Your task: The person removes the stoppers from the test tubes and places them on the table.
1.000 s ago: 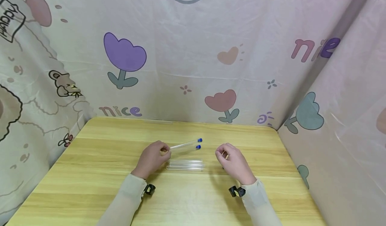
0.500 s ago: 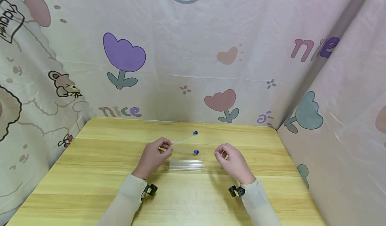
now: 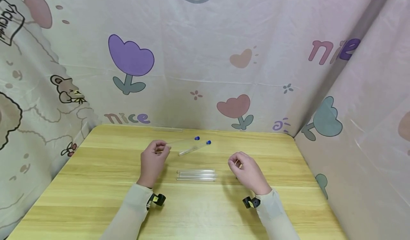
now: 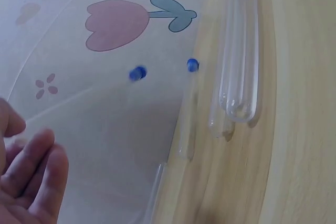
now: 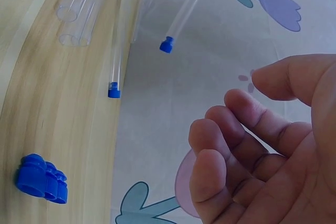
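Blue-capped tube in grip of left hand, table edge beyond, right hand loose, apart.

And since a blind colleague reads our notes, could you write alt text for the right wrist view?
A right hand, fingers loosely curled and holding nothing, fills the lower right. At lower left, small blue caps sit on a wooden table; higher in frame are clear open-ended tubes and two blue-capped tubes.

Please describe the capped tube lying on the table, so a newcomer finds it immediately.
On the wooden table, look beyond the clear uncapped tubes. This tube has a blue cap; unlike its capped neighbour, it is not in the left hand.
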A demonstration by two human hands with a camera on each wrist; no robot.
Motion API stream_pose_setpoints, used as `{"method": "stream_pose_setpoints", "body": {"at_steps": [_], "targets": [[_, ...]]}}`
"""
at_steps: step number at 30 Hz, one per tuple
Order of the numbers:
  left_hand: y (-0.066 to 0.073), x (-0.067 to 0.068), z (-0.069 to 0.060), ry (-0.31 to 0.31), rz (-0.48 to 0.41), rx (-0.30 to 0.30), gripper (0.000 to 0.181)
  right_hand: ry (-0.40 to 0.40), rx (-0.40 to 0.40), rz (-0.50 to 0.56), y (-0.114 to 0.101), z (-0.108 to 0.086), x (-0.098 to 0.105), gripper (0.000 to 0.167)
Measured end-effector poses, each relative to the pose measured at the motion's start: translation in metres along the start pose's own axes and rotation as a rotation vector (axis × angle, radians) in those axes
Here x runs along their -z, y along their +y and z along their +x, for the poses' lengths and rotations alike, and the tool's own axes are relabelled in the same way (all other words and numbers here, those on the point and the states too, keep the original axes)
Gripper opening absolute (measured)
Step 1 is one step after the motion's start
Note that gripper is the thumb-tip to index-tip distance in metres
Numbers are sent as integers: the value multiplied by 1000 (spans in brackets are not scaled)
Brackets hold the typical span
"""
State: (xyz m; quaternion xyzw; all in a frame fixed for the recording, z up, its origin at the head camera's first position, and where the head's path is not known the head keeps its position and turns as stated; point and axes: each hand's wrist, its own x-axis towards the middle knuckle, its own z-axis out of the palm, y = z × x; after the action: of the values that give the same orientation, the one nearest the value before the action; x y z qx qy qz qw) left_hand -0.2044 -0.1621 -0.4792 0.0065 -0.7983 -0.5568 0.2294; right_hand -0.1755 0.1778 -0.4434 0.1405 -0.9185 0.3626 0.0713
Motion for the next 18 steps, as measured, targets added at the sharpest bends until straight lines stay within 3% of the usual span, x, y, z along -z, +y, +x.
{"method": "stream_pose_setpoints", "body": {"at_steps": [4, 8, 13, 16, 18], "targets": [[3, 1, 2, 20, -83, 7, 15, 5, -6, 9, 0, 0, 0, 7], [14, 3, -1, -47, -276, -21, 14, 4, -16, 50, -1, 1, -1, 5], [38, 7, -10, -183, -440, -144, 14, -3, -11, 226, -6, -2, 1, 25], [50, 8, -16, -245, -460, -239, 16, -7, 47, 368, -12, -6, 5, 35], [57, 9, -20, -273, -455, -301, 18, -8, 101, 455, -17, -8, 7, 32]]}}
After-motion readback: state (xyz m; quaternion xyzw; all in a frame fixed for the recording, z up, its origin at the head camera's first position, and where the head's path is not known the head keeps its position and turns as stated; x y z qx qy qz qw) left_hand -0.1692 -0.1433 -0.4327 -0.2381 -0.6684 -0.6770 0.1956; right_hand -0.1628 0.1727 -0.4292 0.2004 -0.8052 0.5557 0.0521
